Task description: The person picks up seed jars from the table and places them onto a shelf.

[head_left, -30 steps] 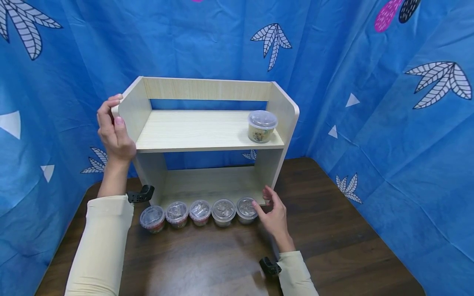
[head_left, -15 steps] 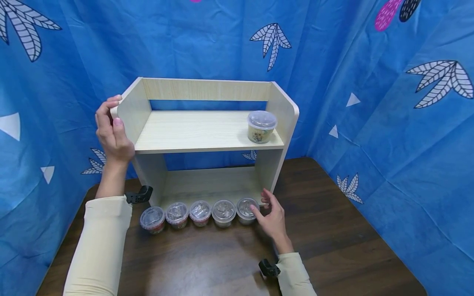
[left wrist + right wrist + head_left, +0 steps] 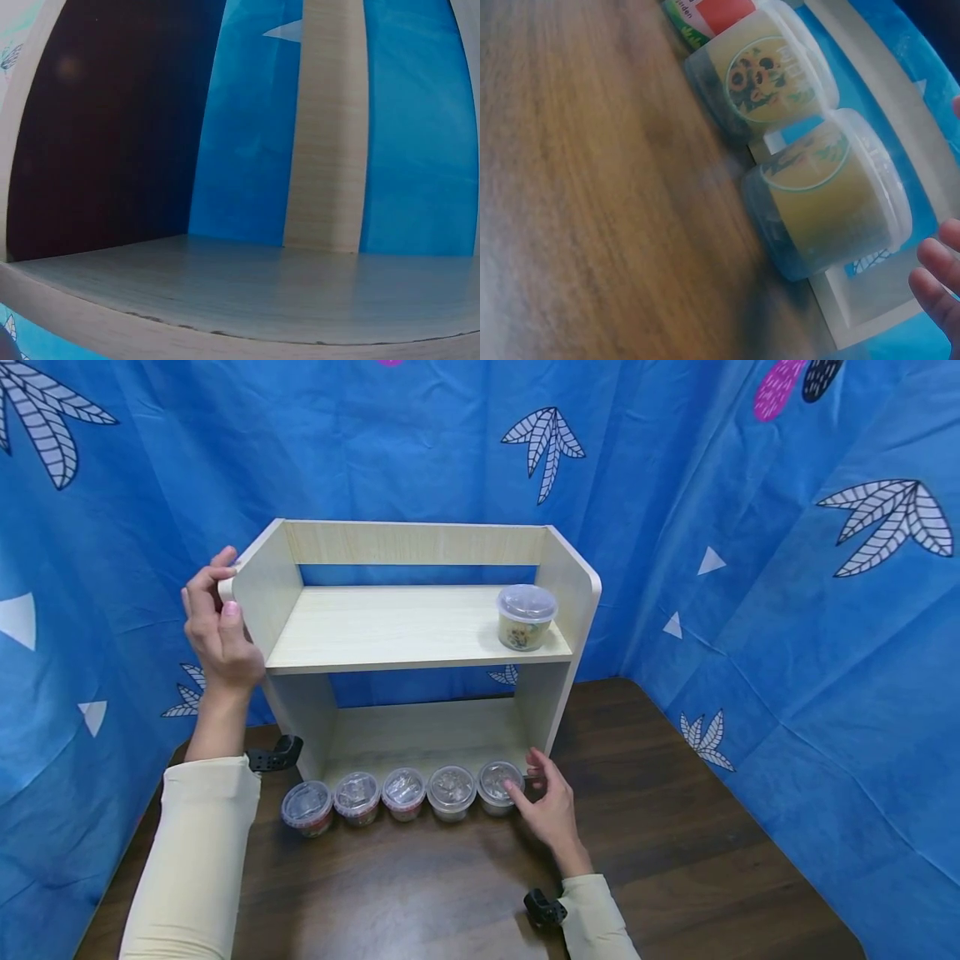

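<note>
Right now the end cup (image 3: pixel 497 797) stands upright with its lid on, last on the right in a row of five on the table (image 3: pixel 420 893), just in front of the shelf (image 3: pixel 390 620). My right hand (image 3: pixel 553 812) is at its right side, thumb and fingers spread wide with a gap between them; from above, my thumb overlaps the lid's edge, but I cannot tell whether it touches. My left hand (image 3: pixel 219 639) holds the shelf's left side at the upper front corner, fingers bent at the edge, thumb towards the front.

Close on the left, the next cup (image 3: pixel 452 797) sits lid against lid with the end one, or very nearly. Three more cups (image 3: pixel 405 797) carry the line on, so the row stands across the front of the lower compartment. Up on the upper board, near the right side, is another lidded cup (image 3: pixel 527 622). Blue curtain (image 3: pixel 420 452) with white leaf prints hangs behind and around to the right.

As for labels, the next cup shows a round, green-ringed picture of flowers with lettering I cannot make out. The end cup has a similar ring, partly turned away. Beyond them, a red and green label (image 3: pixel 721 13) carries small white letters, too blurred and cut off to read.
</note>
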### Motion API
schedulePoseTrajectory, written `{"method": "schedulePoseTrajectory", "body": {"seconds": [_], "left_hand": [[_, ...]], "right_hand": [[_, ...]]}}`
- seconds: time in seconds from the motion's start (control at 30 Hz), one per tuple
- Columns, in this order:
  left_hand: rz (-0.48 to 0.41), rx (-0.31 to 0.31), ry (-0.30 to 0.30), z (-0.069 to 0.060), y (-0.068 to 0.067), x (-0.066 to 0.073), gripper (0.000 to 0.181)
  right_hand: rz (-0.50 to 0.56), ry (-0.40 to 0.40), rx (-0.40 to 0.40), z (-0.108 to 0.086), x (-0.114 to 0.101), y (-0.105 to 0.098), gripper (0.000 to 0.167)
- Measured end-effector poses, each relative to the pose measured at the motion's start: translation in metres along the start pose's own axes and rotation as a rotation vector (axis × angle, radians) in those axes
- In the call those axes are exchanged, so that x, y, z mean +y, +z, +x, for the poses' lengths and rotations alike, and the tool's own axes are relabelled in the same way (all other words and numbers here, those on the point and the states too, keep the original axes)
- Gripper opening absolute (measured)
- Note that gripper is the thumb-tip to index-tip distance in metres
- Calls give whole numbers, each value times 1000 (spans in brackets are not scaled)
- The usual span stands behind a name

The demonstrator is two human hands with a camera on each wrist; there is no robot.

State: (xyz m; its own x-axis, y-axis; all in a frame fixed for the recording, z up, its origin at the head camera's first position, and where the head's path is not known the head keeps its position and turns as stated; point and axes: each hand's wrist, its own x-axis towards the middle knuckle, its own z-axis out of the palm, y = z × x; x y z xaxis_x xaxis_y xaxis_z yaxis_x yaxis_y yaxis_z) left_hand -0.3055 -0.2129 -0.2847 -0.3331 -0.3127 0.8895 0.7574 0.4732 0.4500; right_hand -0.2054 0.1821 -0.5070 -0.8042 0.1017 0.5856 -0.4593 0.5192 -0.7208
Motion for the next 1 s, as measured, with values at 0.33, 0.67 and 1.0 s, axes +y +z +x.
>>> {"method": "schedulePoseTrajectory", "body": {"seconds": [0.33, 0.67, 1.0], "left_hand": [[-62, 18, 19, 0, 2, 7, 46], [2, 33, 33, 0, 4, 4, 57], [10, 30, 29, -2, 4, 0, 56]], "right_hand": [[-20, -1, -6, -3, 9, 5, 63], [-33, 43, -64, -6, 12, 8, 71], [-57, 61, -110, -10, 17, 12, 76]]}}
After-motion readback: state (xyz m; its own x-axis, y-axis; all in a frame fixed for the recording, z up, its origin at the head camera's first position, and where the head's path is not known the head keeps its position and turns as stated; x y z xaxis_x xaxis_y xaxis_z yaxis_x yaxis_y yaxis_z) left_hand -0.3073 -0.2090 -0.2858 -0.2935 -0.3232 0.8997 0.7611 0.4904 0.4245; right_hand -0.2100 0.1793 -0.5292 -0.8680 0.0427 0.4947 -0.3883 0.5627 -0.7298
